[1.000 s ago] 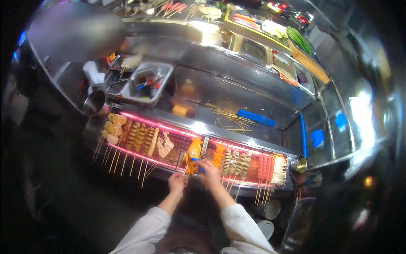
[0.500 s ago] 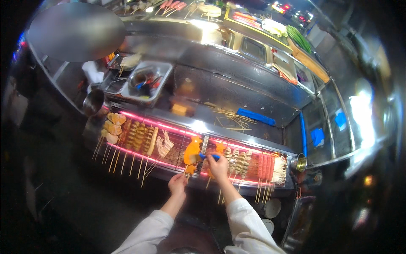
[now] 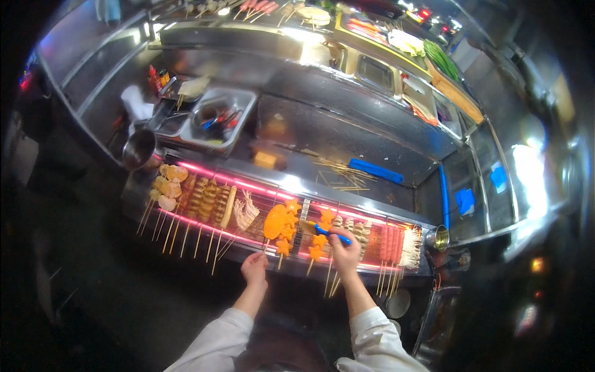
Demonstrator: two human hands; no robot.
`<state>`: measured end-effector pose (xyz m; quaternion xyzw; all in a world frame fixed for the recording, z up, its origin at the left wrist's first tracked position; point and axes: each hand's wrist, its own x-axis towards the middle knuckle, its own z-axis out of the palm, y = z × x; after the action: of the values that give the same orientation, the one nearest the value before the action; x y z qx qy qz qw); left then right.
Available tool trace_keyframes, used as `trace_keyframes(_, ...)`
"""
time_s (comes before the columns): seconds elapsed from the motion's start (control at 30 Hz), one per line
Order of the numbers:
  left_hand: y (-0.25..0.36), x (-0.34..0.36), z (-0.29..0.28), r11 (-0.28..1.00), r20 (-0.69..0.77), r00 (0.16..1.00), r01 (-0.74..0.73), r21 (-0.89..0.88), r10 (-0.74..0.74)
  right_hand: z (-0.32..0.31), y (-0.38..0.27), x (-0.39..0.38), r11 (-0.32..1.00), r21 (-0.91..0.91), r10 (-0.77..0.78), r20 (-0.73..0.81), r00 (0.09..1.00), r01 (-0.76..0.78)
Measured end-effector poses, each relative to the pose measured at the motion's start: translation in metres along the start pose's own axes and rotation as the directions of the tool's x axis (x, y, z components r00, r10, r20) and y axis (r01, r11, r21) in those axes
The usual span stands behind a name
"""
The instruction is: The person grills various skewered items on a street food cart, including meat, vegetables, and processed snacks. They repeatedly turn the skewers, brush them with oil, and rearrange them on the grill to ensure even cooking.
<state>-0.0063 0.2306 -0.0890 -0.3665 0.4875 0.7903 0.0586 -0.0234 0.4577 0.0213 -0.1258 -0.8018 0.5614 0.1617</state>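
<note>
Shifted since the earlier frame: left hand and orange oval, a little leftward; right hand and blue brush, rightward, off the oval. Bearing on the work, as judged: brushing of the oval is at a break.

Entries, left to right, along the grill:

- Left end: pale lumps on sticks; metal pot beside the back left corner.
- Next: brown ridged skewers, then 1 tan stick of food, then a stringy pale bunch.
- Left hand: before the front edge, fingers pinching the oval's stick.
- Orange oval: over the grate near mid-length, tilted slightly right at the top; whether it touches the grate cannot be told.
- Star skewer: just right of the oval, more exposed than before.
- Brush: head near the dividing bar; contact below cannot be told.
- Second star skewer: reaching past the front edge.
- Right hand: fingers closed around the brush handle.
- Right end: pale spiral skewers, red sausages, white bunch; small metal cup beyond the right edge.
</note>
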Motion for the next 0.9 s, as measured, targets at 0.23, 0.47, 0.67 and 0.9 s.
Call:
trace_keyframes(0.23, 0.001, -0.029, -0.008, 0.893, 0.068, 0.901, 0.412, 0.18, -0.429, -0.004, 0.046, -0.013, 0.966, -0.037, 0.259, 0.173, 0.95, -0.256)
trace_keyframes(0.47, -0.028, -0.02, 0.02, 0.949, 0.142, 0.94, 0.298, 0.102, -0.31, 0.044, -0.032, 0.04, 0.98, -0.196, 0.019, 0.288, 0.957, 0.039)
trace_keyframes(0.67, -0.039, -0.021, 0.018, 0.964, 0.169, 0.959, 0.248, -0.1, -0.229, 0.013, -0.062, 0.028, 0.857, -0.219, -0.399, 0.294, 0.869, 0.467)
trace_keyframes(0.9, 0.003, -0.06, 0.02, 0.848, 0.04, 0.999, -0.019, 0.53, -0.003, -0.234, -0.023, 0.056, 0.756, -0.603, -0.479, -0.245, 0.843, 0.254)
